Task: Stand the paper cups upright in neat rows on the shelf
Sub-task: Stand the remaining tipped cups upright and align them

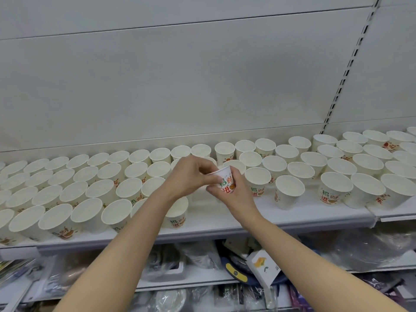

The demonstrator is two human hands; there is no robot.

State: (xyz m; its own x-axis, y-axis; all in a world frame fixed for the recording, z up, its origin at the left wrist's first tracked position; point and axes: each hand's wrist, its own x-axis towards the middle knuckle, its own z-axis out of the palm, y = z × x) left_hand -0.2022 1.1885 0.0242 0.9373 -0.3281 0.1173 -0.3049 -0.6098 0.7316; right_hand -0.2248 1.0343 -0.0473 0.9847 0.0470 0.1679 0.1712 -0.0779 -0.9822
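The right hand [234, 190] wraps its fingers [235, 180] round a held paper cup [226, 182], printed with red and green Chinese characters reading 招财进 and an orange shape. The left hand [189, 176] pinches the cup's rim from the left, fingers curled. Both forearms reach up from the lower frame, and the cup tilts slightly above the white shelf [225, 221]. Rows of upright paper cups [94, 190] bearing the same print stand on both sides, their insides white. Below, a lower shelf [180, 282] holds plastic-wrapped goods.
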